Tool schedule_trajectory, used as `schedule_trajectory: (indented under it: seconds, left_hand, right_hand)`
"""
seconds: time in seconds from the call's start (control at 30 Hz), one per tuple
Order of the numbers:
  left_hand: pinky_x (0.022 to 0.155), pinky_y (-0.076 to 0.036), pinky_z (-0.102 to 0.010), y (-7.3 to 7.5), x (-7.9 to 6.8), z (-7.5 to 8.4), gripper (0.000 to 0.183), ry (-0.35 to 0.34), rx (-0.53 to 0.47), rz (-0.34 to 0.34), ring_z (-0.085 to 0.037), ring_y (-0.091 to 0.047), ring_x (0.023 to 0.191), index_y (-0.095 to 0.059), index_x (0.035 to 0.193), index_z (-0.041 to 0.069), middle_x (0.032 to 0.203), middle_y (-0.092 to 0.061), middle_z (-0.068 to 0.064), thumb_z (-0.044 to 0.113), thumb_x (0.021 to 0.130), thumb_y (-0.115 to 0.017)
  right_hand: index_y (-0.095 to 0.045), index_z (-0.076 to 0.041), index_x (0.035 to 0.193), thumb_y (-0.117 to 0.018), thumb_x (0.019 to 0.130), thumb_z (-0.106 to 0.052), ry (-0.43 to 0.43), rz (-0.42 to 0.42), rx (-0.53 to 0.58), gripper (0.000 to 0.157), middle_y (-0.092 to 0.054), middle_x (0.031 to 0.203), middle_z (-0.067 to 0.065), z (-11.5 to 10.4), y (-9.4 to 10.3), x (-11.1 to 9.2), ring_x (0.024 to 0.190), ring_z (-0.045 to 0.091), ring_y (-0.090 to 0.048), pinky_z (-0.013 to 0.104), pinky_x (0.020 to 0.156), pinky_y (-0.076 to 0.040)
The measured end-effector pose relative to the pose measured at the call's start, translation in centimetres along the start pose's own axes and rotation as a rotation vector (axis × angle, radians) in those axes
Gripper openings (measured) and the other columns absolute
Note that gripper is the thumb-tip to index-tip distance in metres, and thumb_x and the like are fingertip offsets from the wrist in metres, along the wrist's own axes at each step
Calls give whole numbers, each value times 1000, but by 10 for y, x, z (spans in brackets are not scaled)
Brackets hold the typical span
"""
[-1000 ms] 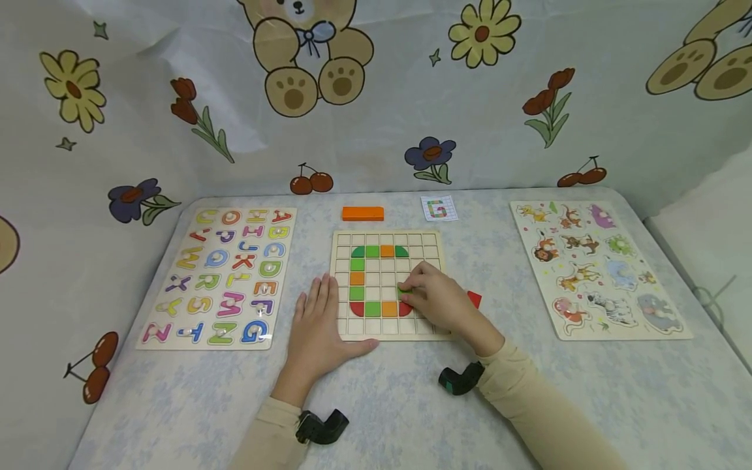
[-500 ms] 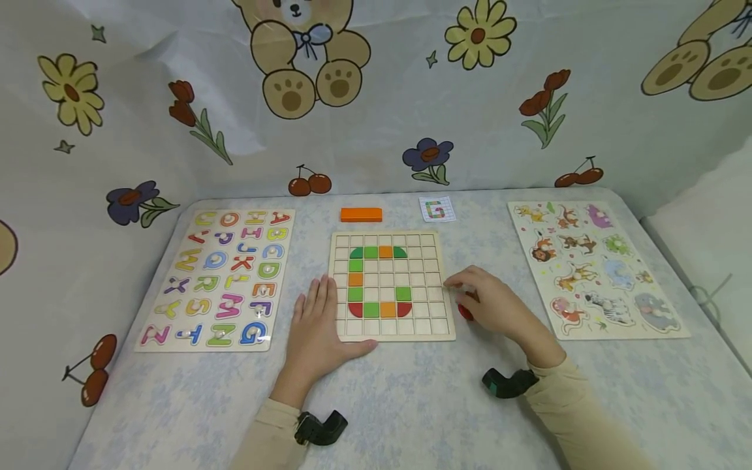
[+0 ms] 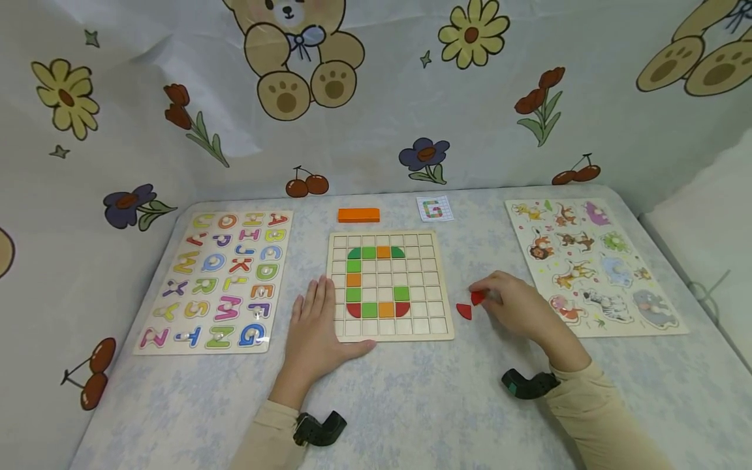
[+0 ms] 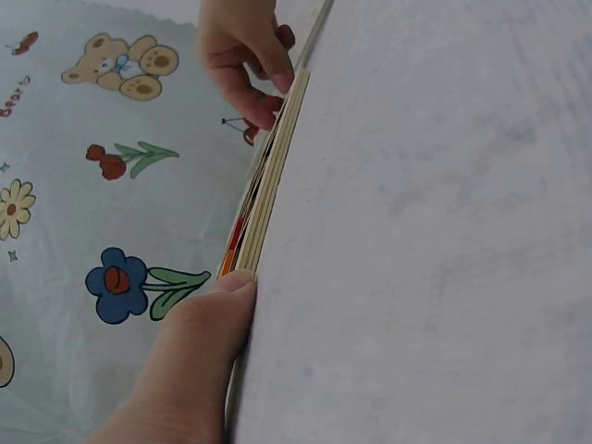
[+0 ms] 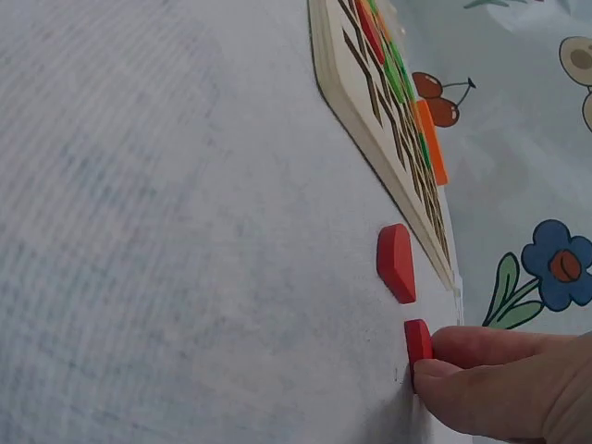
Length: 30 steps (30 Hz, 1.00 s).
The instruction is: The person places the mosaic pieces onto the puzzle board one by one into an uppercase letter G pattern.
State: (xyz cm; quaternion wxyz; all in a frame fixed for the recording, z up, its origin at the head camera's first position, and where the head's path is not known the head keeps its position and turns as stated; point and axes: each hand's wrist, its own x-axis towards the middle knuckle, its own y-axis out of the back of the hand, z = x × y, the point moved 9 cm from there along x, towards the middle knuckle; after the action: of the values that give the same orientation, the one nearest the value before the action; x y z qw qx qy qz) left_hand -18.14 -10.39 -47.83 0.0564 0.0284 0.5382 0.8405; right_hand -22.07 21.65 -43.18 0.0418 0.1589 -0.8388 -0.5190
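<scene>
A wooden grid board [image 3: 384, 331] lies on the table, bearing green, orange and red tiles in a G-like outline. My left hand [image 3: 314, 320] lies along its left edge with straight fingers, the thumb at the front edge. To the right of the board, my right hand [image 3: 519, 310] pinches a red quarter-round tile [image 3: 478, 297] between thumb and finger. Another red quarter-round tile [image 3: 464, 311] lies between that hand and the board. In the right wrist view, the pinched red tile [image 5: 418, 340] is low, by the table surface; part of it is hidden by the thumb.
Behind the board are an orange block [image 3: 358, 215] and a small card [image 3: 435, 209] picturing the coloured outline. A letter puzzle board [image 3: 202, 326] lies at the left, an animal puzzle board [image 3: 623, 329] at the right. A patterned cloth [image 3: 376, 143] stands behind the table.
My right hand let go of a green square tile on the board's grid, moved right off the board, and now pinches a red tile. My left hand has stayed at the board's edge.
</scene>
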Motion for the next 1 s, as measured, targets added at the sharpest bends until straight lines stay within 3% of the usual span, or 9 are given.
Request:
schedule_trajectory:
  seconds: [0.1, 0.2, 0.3, 0.47, 0.53, 0.83, 1.0]
  left_hand:
    - [125, -3, -55, 0, 0, 0, 134, 3, -4, -1, -26, 2, 157, -8, 160, 8, 169, -2, -8, 83, 65, -66]
    - [124, -3, -55, 0, -1, 0, 134, 4, -7, 1, -26, 2, 157, -9, 160, 8, 169, -3, -8, 83, 65, -67]
    - [124, -3, -55, 1, -1, 0, 134, 3, -8, 4, -27, 2, 157, -9, 160, 8, 169, -3, -8, 83, 65, -67]
    - [125, -3, -55, 1, -1, -1, 134, 2, -7, 7, -26, 2, 157, -8, 160, 9, 169, -2, -8, 84, 65, -66]
    - [125, -3, -55, 0, 0, -1, 134, 3, -5, 5, -26, 2, 157, -7, 160, 9, 169, -2, -7, 84, 65, -65]
    - [125, -3, -55, 0, 0, -1, 134, 0, -6, 4, -26, 2, 157, -7, 160, 9, 169, -2, -7, 85, 66, -64]
    - [125, -3, -55, -1, 0, -1, 134, 4, -6, -1, -26, 3, 157, -6, 160, 10, 169, -1, -7, 85, 66, -64]
  right_hand:
    - [-73, -13, 112, -71, 90, -14, -66, 13, -56, 22, -70, 105, 6, 6, 1, 1, 97, 26, -65, 47, 81, -53]
    - [-73, -15, 101, -75, 88, -25, -108, 28, -85, 16, -69, 92, 2, 11, 3, 1, 81, 20, -62, 37, 67, -49]
    - [-72, -15, 99, -77, 86, -32, -110, 37, -99, 22, -67, 89, 2, 12, 5, 1, 78, 18, -59, 34, 64, -47]
    - [-72, -13, 115, -75, 88, -22, -8, 11, -71, 29, -66, 100, 5, 5, 4, 1, 88, 20, -60, 40, 75, -50]
    - [-72, -12, 115, -74, 89, -17, 16, 3, -54, 27, -67, 101, 5, 3, 3, 1, 89, 19, -60, 40, 77, -50]
    - [-62, -15, 102, -73, 90, -14, -42, -1, 97, 16, -66, 97, 5, 10, 0, 5, 68, 15, -51, 28, 61, -43]
    - [-61, -17, 99, -70, 92, -15, -44, 52, 130, 12, -65, 95, 3, 6, 2, 9, 63, 14, -48, 27, 59, -42]
